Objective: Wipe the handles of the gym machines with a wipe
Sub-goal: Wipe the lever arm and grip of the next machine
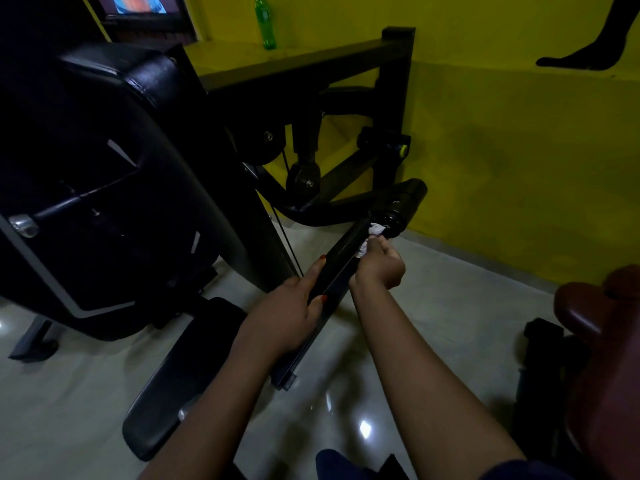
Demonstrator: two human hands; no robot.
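Wipe (374, 233), white and crumpled, sits pressed against the far end of a black bar (341, 258) on the gym machine, right where the bar meets a black cylindrical roller pad (403, 206). The right hand (379, 266) holds it there, its fingers curled around the wad, so that only part of the white material shows above the knuckles. The left hand (294, 313) grips the same bar nearer the person, thumb lying along the top edge and fingers (317, 304) wrapped round from below, with red-painted nails visible. The two hands are near each other on the bar but do not touch. The bar slants from lower centre up toward the roller, above a pale glossy floor (433, 306). To the left stands a large black padded backrest (104, 168), and below it a long black pad (180, 368) stretches toward the person. A green bottle (266, 24) stands upright on a ledge (225, 60) against the yellow wall (519, 150). At the right edge a reddish-brown cushion (606, 341) is partly in view.
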